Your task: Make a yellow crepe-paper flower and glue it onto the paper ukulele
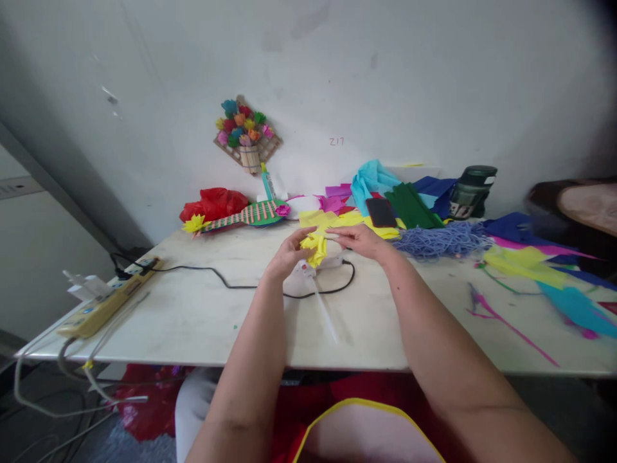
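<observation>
Carefully, a person works with 2 bare hands at the center of the frame, where a yellow paper flower (314, 251) sits above a white table (193, 334). The left hand (288, 254) grips the flower from its left side, fingers curled around it; the right hand (360, 240) has its fingers drawn close together at the flower's upper right edge, though whether they pinch the paper cannot be told. Just below the flower lies a white glue gun (304, 272), a translucent stick (328, 316) pointing toward the lower center. Its black cord (226, 286) trails to a yellowish power strip (113, 301) at the left. Behind the hands, right of center, a phone (380, 213) rests among colored paper, beside folded dark green sheets (409, 206) and a heap of bluish string (441, 241). At upper left of center, a green lute-shaped craft (265, 213) lies beneath a flower-filled wall ornament (243, 125).
</observation>
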